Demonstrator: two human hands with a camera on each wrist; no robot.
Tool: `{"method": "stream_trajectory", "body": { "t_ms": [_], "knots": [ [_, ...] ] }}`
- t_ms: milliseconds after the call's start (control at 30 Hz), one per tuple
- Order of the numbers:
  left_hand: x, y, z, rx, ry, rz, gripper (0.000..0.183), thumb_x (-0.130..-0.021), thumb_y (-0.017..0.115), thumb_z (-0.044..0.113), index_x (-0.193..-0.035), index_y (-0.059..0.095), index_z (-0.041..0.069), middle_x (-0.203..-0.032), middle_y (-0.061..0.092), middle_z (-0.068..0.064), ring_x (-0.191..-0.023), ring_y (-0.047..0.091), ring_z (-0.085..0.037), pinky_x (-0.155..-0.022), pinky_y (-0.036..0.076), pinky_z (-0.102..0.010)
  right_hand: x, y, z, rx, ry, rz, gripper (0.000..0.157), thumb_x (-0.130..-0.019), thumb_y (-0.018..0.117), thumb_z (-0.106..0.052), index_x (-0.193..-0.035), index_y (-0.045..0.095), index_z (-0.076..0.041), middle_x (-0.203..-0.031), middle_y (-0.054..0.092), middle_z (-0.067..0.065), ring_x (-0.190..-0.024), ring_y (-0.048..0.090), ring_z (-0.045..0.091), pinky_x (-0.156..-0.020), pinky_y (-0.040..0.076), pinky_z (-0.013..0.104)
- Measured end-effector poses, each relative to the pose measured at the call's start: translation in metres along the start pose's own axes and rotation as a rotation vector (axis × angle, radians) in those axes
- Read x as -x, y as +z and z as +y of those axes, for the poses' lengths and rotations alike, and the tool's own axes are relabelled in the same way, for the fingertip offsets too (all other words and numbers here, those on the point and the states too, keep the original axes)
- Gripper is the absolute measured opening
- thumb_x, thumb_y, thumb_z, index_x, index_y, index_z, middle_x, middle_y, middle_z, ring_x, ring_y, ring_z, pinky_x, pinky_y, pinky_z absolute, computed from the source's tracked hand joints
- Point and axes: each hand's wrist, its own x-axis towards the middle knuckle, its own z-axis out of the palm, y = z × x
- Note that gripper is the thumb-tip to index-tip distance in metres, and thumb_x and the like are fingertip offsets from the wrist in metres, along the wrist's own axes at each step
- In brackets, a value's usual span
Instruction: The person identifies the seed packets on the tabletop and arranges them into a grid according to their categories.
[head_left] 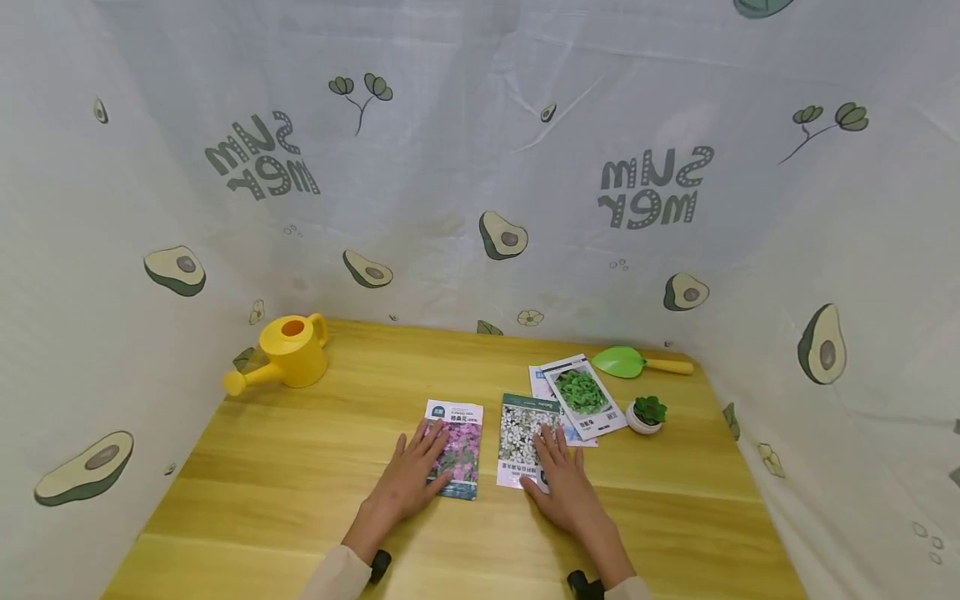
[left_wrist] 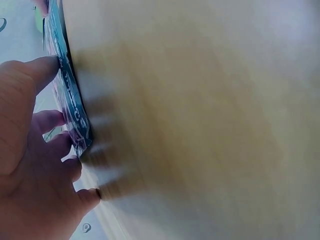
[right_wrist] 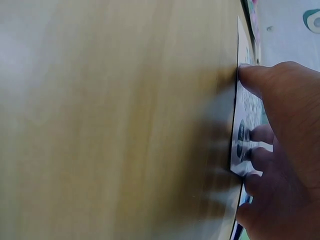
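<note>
My left hand [head_left: 405, 482] rests, fingers spread, on the left part of a seed packet with pink flowers [head_left: 467, 454]. In the left wrist view, thumb and fingertips touch that packet's [left_wrist: 74, 110] top, and its teal end faces the camera. Across a small gap to the right lies a seed packet with white flowers [head_left: 517, 433], green along its far end. On its right side lies my right hand [head_left: 567, 493], fingers extended. The right wrist view has the thumb on the white-flower packet's [right_wrist: 239, 115] near edge. Both packets lie flat on the table.
Behind my right hand, a seed packet with green leaves [head_left: 582, 392] overlaps a bluish-white packet [head_left: 537, 383]. Nearby are a small potted succulent [head_left: 645, 415] and a green trowel [head_left: 621, 362] with a yellow handle. A yellow watering can [head_left: 303, 358] stands at the back left. Printed curtains enclose the wooden table [head_left: 360, 367].
</note>
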Motion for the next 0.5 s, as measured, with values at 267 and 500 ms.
{"method": "stream_trajectory", "body": {
  "t_ms": [267,500],
  "knots": [
    [0.002,0.008,-0.003,0.028,0.015,0.052,0.073,-0.107,0.067,0.038,-0.165,0.042,0.001,-0.175,0.032,-0.018,-0.163,0.022,-0.045,-0.126,0.02,-0.073,0.007,0.001,-0.005,-0.024,-0.013,-0.014,0.079,-0.104,0.072,-0.034,-0.166,0.037,0.002,-0.176,0.022,0.024,-0.163,0.014,0.051,-0.123,0.01,0.08],
    [0.007,0.014,-0.006,0.054,0.043,0.105,0.073,-0.108,0.065,0.04,-0.165,0.042,0.001,-0.174,0.033,-0.018,-0.162,0.023,-0.045,-0.125,0.019,-0.074,0.013,0.004,-0.011,-0.022,-0.02,-0.014,0.08,-0.104,0.072,-0.035,-0.165,0.037,0.002,-0.176,0.022,0.024,-0.162,0.015,0.051,-0.123,0.012,0.08]
  ]
}}
